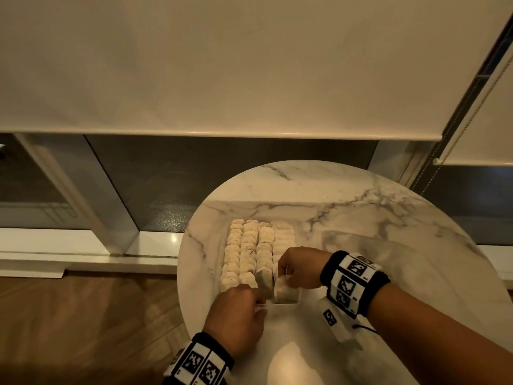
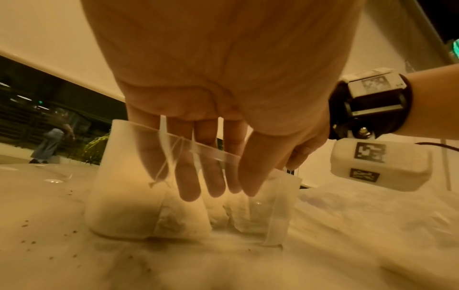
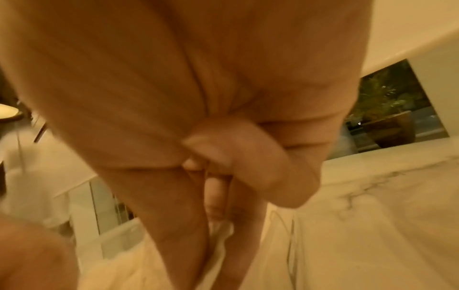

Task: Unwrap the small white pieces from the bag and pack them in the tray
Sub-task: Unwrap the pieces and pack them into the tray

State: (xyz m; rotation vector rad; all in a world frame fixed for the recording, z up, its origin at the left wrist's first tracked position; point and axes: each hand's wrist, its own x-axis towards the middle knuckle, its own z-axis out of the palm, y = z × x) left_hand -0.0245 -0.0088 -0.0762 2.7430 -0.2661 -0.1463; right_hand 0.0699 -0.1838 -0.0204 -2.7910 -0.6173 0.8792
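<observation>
R hand [image 1: 301, 269] pinches a piece [image 1: 286, 292] at tray [image 2: 223, 155] near end; L hand [image 1: 238, 315] fingers straight inside tray, by tabletop [image 1: 361, 218] near-left edge.

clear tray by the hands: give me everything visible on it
The tray looks like thin, clear plastic with low straight walls and a flat top rim, long and rectangular. It lies flat on the round marble table, toward its left side. Four rows of small white pieces fill it almost fully; the near right corner is not yet full. The left hand reaches over its near wall with straight fingers inside. The right hand pinches a piece at the near right corner.
</observation>
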